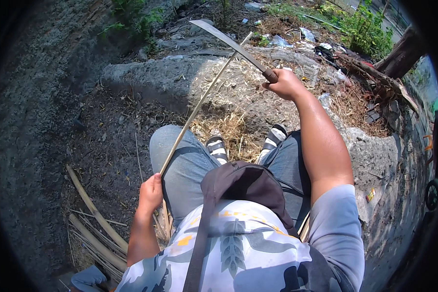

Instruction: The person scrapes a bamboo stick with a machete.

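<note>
My right hand (pixel 283 83) is closed round the brown handle of a machete (pixel 228 43), held out ahead of me. Its long blade points up and to the left, crossing the far part of a thin, pale strip of wood or bamboo (pixel 195 113). Whether blade and strip touch, I cannot tell. Beside my left thigh, my left hand (pixel 151 193) grips the strip near its lower part. From there the strip slants up and to the right, over my left knee. Pale shavings (pixel 236 129) lie between my sandalled feet.
Several long, curved pale poles (pixel 96 214) lie on the ground at my left. A concrete ledge (pixel 146 73) crosses in front. Beyond it are litter, dry twigs, green plants (pixel 367 31) and a tree trunk (pixel 401 52). A dark bag (pixel 248 182) rests on my lap.
</note>
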{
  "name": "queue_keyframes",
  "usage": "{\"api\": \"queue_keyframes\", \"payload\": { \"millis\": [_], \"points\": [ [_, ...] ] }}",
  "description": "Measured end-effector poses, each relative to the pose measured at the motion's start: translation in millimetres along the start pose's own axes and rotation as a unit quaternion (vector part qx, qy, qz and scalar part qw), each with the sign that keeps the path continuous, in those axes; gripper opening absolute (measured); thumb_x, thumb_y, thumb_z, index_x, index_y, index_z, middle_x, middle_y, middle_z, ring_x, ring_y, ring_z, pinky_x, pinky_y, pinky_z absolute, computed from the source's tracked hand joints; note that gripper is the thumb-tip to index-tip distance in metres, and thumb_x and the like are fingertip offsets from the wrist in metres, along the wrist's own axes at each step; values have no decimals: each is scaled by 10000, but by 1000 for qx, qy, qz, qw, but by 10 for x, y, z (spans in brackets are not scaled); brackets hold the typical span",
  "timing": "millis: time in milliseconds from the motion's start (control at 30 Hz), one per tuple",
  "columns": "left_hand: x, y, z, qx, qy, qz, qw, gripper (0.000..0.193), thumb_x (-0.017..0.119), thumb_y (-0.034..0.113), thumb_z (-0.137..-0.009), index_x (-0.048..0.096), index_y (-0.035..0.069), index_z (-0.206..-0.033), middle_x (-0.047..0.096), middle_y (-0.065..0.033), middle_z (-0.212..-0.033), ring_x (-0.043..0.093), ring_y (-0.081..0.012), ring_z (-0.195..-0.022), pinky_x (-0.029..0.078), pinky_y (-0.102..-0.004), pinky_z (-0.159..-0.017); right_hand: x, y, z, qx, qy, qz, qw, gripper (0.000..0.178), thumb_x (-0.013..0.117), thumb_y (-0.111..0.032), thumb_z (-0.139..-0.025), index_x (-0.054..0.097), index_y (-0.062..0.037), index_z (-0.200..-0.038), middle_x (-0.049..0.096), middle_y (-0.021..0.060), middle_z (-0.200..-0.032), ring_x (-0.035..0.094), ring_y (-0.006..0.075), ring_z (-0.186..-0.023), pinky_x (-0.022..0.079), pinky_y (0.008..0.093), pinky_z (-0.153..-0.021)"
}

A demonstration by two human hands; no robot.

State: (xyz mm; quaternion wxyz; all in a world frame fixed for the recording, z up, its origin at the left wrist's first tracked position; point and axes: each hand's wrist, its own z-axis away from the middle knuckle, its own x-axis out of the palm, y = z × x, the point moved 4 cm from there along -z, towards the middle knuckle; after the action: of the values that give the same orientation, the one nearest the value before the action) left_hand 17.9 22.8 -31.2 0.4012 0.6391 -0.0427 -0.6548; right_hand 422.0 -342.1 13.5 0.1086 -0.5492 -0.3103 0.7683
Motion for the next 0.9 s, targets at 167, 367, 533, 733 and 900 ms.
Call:
{"api": "queue_keyframes", "payload": {
  "millis": [167,367,533,733,900],
  "points": [
    [0,-50,5,-9,-9,40,999,596,381,472,-1105,632,-31,-906,579,-151,-648,560,-231,-619,456,-425,-612,122,-211,109,-105,-6,30,994,310,803,-276,-832,708,-56,-1029,714,134,-835,664,251,-761,511,406,-730],
    [14,-121,-15,-16,-22,43,999,587,389,461,-1106,615,-35,-888,542,-125,-631,516,-185,-616,444,-394,-597,383,-808,416,-255,-43,203,944,269,789,-348,-829,696,-127,-950,714,146,-860,702,361,-889,537,500,-745],
    [39,-87,27,13,18,40,999,596,390,469,-1104,586,-34,-851,521,-131,-623,508,-200,-605,436,-397,-589,342,-922,429,-286,-10,235,929,284,783,-368,-838,698,-127,-961,718,156,-867,705,362,-894,542,499,-756],
    [-9,-53,-28,-5,-26,30,999,608,395,491,-1099,587,-30,-851,519,-116,-629,503,-188,-609,435,-391,-590,204,-367,125,-121,-27,99,987,318,776,-367,-847,720,-121,-1041,742,162,-990,708,351,-968,544,465,-841],
    [37,-281,-64,-38,-52,87,994,614,394,497,-1102,564,-3,-789,495,-41,-625,465,-141,-605,410,-358,-568,274,-567,236,-186,-55,99,976,300,793,-326,-816,728,-117,-1022,736,161,-961,708,348,-957,539,476,-826]
  ]
}}
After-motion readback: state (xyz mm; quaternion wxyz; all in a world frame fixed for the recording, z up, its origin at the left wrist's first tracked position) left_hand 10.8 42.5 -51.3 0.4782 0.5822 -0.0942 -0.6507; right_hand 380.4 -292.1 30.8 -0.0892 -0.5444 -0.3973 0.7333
